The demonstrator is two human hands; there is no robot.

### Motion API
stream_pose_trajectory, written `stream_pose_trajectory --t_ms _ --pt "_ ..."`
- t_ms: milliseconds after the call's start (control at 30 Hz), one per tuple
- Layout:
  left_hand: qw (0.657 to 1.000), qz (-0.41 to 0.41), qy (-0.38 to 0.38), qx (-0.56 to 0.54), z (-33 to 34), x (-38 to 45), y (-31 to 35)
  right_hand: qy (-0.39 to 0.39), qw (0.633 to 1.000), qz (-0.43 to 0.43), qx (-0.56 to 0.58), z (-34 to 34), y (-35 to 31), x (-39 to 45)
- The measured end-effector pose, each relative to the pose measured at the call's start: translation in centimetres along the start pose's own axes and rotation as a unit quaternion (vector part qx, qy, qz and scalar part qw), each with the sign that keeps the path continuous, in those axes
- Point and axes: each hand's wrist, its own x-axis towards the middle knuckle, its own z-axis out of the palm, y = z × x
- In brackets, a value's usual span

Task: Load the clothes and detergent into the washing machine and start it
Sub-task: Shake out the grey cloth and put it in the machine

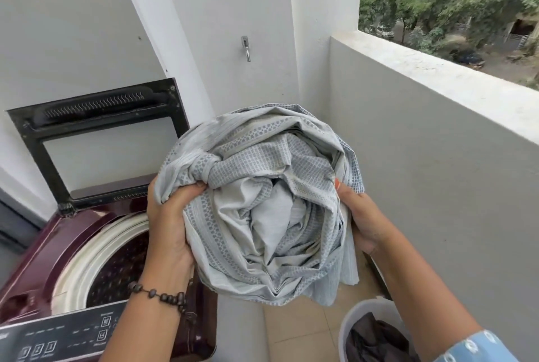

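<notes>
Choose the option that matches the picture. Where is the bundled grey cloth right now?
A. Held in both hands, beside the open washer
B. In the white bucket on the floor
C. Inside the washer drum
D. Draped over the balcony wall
A: both hands, left and right, grip the cloth in the air, right of the washer, whose lid stands open.

Woven cloth bundle (262, 201); glossy maroon washer (58, 242).

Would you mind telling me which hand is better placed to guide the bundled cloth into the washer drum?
Left, probably. The left hand grips the cloth right above the open drum; the right hand holds the far side.
</notes>
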Motion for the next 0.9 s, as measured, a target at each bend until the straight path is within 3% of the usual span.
stream_pose_trajectory --t_ms 633,900 --pt "0.993 0.082 0.075 -0.034 -23.6 15.2 6.7 -0.076 0.993 0.026 -0.085 21.1 11.0 17.6" --pt "0.988 0.134 0.058 0.053 -29.5 17.5 5.9 -0.056 0.989 0.042 -0.128 24.4 15.4 22.4"
